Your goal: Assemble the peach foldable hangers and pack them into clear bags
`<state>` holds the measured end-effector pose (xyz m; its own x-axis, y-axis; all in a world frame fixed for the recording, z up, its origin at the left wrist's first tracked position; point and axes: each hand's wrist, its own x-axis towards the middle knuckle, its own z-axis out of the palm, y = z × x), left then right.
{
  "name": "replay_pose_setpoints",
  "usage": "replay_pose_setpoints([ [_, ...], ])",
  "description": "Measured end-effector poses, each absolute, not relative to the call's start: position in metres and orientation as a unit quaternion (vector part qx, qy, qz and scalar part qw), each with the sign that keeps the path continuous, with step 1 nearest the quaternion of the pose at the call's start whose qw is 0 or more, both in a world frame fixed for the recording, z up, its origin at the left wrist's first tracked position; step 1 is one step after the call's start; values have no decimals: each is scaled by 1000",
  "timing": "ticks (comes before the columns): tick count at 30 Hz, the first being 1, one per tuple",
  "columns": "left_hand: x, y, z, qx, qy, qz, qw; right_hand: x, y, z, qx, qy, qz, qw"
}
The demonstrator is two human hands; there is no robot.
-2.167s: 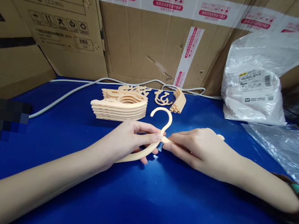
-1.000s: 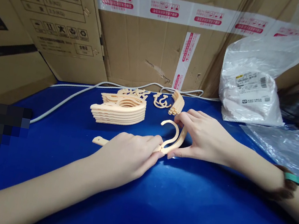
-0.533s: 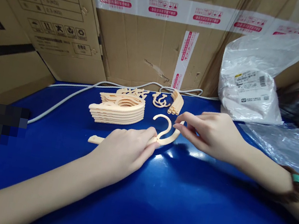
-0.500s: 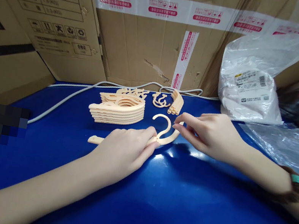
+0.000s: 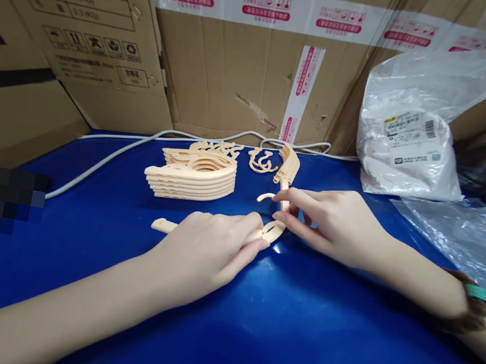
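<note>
A cream plastic clothes hanger (image 5: 272,231) lies low over the blue table top. My left hand (image 5: 211,242) is closed around its middle, and one arm end sticks out to the left of the fist. My right hand (image 5: 325,221) pinches the hanger's hook and upright arm between thumb and fingers; the hook's curved tip (image 5: 265,198) shows left of the fingertips. Behind my left hand sits a stack of cream hanger pieces (image 5: 191,178). Several loose hooks (image 5: 263,162) and a bundle of curved arm pieces (image 5: 289,164) lie farther back.
Cardboard boxes (image 5: 233,80) wall off the back and left. A white plastic bag (image 5: 412,143) stands at the back right, with clear plastic film (image 5: 473,235) in front of it. A white cable (image 5: 130,153) runs along the rear of the blue table (image 5: 267,337).
My right hand has moved slightly left and closed on the hook, which has swung over to the right. My left hand has shifted a little to the right with the hanger.
</note>
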<state>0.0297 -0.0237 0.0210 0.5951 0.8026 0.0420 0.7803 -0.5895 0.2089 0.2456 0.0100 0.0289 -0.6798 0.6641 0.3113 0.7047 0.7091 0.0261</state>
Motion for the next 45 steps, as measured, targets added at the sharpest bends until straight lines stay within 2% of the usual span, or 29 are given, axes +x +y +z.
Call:
replay_pose_setpoints([
  [7, 31, -23, 18, 909, 406, 66, 65, 244, 9, 26, -347, -922, -2, 171],
  [19, 29, -20, 10, 931, 349, 105, 23, 244, 12, 27, -345, -920, 82, 164],
  [29, 29, -24, 8, 958, 257, 131, -8, 245, 16, 21, -352, -923, 28, 150],
  [36, 27, -22, 8, 947, 282, 148, -35, 250, 24, 15, -339, -930, -84, 113],
  [45, 24, -16, 11, 937, 318, 144, -29, 250, 26, 12, -381, -915, -73, 113],
])
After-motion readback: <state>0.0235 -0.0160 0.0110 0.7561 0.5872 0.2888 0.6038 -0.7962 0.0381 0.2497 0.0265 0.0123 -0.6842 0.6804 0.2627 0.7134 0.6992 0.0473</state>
